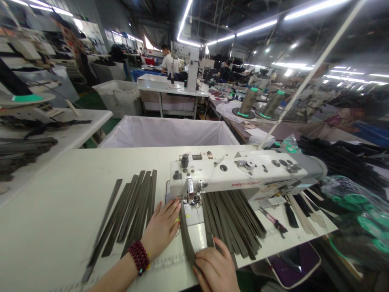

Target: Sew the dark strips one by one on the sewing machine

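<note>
A dark olive fabric strip [186,235] runs from the presser foot [190,196] of a white sewing machine [225,172] towards the table's front edge, bending to the right on its way. My left hand [162,225], a dark red bead bracelet [139,256] on its wrist, lies flat with fingers stretched out, their tips at the strip beside the presser foot. The strip's near end is pinched by my right hand [217,263]; the thumb is partly hidden. Left of my left hand lie several loose olive strips [133,211]. A thicker pile of strips [232,221] spreads under the machine arm.
Pink-handled snips [275,222] lie on the right of the white table [75,190]. Behind the table is a large cloth-lined bin [170,132]. Two thread cones [248,101] stand at the back right. Co-workers are farther off, one in a white shirt [169,64].
</note>
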A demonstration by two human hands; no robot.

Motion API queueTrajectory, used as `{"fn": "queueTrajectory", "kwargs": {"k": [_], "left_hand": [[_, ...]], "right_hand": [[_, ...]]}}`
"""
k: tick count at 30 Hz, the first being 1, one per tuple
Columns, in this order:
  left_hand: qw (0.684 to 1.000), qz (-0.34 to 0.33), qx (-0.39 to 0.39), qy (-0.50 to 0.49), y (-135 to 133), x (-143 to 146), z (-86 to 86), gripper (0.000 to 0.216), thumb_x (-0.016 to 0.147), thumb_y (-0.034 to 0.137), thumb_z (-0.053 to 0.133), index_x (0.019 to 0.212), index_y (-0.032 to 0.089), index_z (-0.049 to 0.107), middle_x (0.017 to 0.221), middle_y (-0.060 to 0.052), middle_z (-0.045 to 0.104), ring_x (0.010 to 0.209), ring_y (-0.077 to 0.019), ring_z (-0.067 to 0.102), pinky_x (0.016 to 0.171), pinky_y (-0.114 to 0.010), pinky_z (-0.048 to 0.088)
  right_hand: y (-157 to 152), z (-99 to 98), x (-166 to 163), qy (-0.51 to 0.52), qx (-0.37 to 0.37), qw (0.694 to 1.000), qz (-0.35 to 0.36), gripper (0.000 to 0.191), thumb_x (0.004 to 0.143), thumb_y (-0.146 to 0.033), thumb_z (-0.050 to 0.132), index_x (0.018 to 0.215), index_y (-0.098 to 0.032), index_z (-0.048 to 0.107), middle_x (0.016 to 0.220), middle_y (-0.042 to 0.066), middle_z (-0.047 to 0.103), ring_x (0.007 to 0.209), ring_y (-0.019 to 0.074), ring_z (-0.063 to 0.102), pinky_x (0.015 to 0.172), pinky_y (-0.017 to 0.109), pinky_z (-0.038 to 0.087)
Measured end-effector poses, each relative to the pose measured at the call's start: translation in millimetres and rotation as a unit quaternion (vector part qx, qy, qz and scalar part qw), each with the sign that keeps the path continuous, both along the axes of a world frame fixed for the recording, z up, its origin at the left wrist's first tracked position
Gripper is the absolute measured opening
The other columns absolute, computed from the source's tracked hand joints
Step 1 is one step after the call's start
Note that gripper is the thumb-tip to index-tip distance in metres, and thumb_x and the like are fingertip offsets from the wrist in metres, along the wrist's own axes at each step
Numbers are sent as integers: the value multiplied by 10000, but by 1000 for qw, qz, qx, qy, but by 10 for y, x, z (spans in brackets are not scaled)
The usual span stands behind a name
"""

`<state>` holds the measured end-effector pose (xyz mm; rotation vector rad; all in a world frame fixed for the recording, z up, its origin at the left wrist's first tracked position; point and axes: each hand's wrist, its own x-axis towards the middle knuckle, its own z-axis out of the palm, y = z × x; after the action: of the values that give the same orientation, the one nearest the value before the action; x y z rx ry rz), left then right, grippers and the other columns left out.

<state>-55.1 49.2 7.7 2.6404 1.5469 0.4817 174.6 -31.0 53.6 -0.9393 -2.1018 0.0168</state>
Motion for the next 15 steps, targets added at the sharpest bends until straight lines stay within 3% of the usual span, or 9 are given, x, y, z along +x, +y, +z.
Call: {"fn": "queueTrajectory", "kwargs": {"k": [8, 15], "left_hand": [[1000, -5, 3, -3, 72, -39, -3, 418, 964, 294, 476, 1358, 166, 525, 1394, -103, 560, 1330, -286, 446, 1132, -546, 303], [1000, -11, -3, 10, 112, -52, -10, 399, 955, 294, 491, 1323, 152, 547, 1361, -107, 578, 1294, -295, 468, 1119, -558, 317]], "right_hand": [[187, 41, -45, -39, -63, 997, -16, 94, 941, -193, 519, 929, -222, 607, 794, -24, 651, 736, 131, 581, 1035, 367, 308], [391, -5, -80, -84, -74, 993, -21, 66, 940, -197, 547, 912, -211, 605, 740, -21, 596, 740, 146, 501, 954, 367, 301]]}}
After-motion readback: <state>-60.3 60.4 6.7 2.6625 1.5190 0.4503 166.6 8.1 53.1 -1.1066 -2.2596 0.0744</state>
